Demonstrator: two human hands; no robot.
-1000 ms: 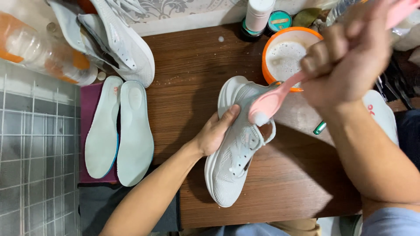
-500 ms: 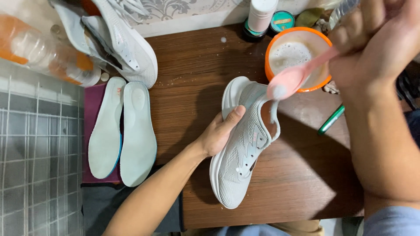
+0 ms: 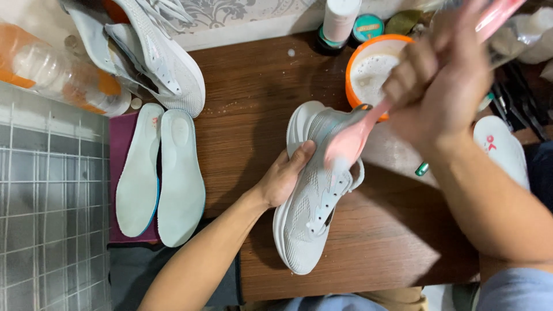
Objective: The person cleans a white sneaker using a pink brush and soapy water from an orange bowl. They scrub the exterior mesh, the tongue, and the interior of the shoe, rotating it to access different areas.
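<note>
A white knit sneaker (image 3: pixel 308 222) lies on the brown wooden table (image 3: pixel 253 98), toe toward me. My left hand (image 3: pixel 285 178) grips its left side near the middle. My right hand (image 3: pixel 443 95), raised and blurred, holds a pink brush (image 3: pixel 351 141) whose head rests on the sneaker's upper by the laces. Just behind the shoe stands an orange-rimmed bowl (image 3: pixel 368 69) of white foamy liquid.
A second white sneaker (image 3: pixel 164 57) lies at the back left beside a clear plastic bottle (image 3: pixel 52 75). Two pale insoles (image 3: pixel 164 175) rest on a maroon cloth. A white bottle (image 3: pixel 340 20), a small teal tin (image 3: pixel 367 27), a green pen (image 3: pixel 422 169) and another insole (image 3: pixel 501 150) lie nearby.
My right hand brought the brush from over the bowl back down onto the sneaker's upper. My left hand kept its grip on the shoe.
</note>
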